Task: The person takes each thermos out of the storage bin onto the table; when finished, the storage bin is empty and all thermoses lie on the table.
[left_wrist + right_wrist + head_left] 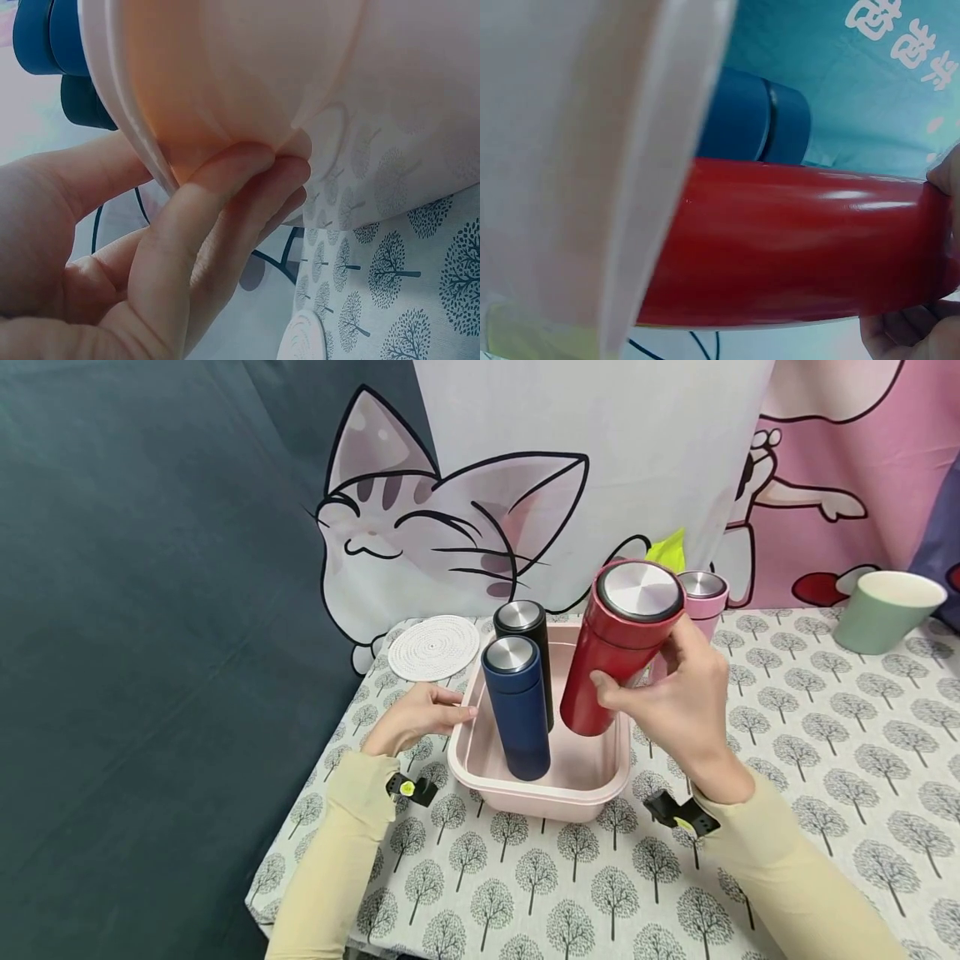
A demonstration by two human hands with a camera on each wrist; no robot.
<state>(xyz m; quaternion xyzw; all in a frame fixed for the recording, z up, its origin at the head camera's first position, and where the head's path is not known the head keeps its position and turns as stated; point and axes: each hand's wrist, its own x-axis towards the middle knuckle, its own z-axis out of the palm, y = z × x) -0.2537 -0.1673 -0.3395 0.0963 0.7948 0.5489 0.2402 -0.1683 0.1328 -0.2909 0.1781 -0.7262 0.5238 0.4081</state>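
The red bottle, a smooth, glossy cylinder capped by a brushed-metal disc in a black ring, leans with its top to the right and its lower end inside the tub. Whether it touches the floor of the tub cannot be told. The right hand holds it, thumb on the near side and fingers round the right side. The left hand pinches the left rim of the tub, fingertips against the outer wall. The tub is pale pink plastic, with rounded corners and a smooth lip.

A round, white, ridged mat lies just beyond the left hand. To the far right of the tub is a pink bottle, partly hidden by the red one and the right hand; a bright yellow-green thing shows behind, too covered to identify. A plain green cup stands well apart at far right, on the tree-print cloth.

Inside the tub, left of the red bottle, stand a matte blue bottle and, behind it, a black bottle, both slim and metal-topped.
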